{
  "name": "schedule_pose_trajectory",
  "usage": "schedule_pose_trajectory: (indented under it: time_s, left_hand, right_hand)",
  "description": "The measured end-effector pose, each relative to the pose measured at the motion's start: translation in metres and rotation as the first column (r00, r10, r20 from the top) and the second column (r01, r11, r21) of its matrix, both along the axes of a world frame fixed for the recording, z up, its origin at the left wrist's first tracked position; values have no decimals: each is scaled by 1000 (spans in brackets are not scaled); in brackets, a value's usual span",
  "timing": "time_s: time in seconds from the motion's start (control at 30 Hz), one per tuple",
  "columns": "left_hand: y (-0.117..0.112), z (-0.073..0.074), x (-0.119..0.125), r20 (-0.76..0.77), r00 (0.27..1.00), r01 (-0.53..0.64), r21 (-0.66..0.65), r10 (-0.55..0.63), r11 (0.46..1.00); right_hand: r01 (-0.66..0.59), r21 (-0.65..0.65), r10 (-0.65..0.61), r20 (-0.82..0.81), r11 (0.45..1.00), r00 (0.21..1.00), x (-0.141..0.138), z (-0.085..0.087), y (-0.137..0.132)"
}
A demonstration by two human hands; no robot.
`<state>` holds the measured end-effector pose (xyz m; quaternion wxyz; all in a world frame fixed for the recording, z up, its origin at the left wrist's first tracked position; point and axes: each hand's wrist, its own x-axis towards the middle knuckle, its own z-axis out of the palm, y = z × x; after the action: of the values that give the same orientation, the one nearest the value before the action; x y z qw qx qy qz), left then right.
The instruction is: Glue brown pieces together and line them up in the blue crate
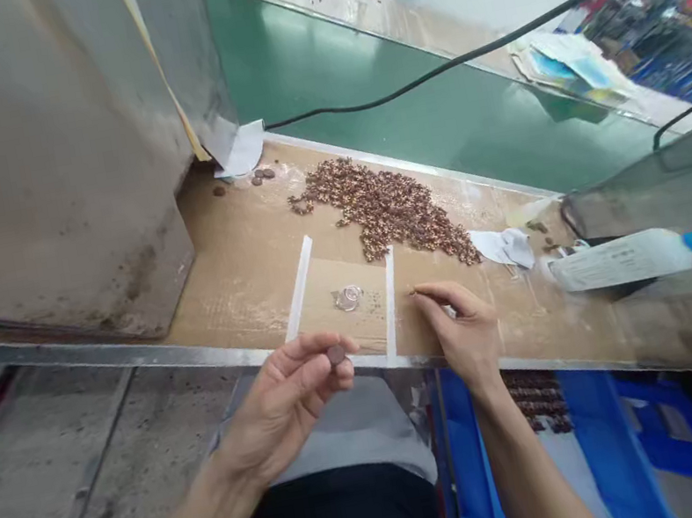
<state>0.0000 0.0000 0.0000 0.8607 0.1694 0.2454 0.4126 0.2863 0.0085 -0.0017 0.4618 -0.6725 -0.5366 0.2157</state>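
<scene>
Between the thumb and fingers of my left hand is a small dark brown disc, held just above the front edge of the cardboard-covered bench. My right hand is closed in a pinch over the bench, with a tiny brownish piece at its fingertips, too small to name. A small clear round item lies between two white tape strips, beyond my left hand. Farther back spreads a heap of small copper-brown parts.
At the right lies a white bottle with a blue nozzle, beside crumpled white paper. Loose brown discs sit at the back left near a big metal housing. A black cable crosses above a green belt. Below stands a blue crate.
</scene>
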Motion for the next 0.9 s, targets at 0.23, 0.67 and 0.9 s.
schedule_pose_trajectory:
  time_s: [0.23,0.67,0.9]
  left_hand:
    - [30,-15,-5,-123,971,-187,139,204,972]
    - [31,-22,0,-70,951,-292,107,300,950]
    - [30,-19,1,-47,952,-299,72,303,952]
  right_hand:
    - [-189,154,195,-29,970,980,-42,21,15]
    - [-440,254,263,519,861,814,-61,15,32]
    - [-455,228,258,575,861,776,-64,17,31]
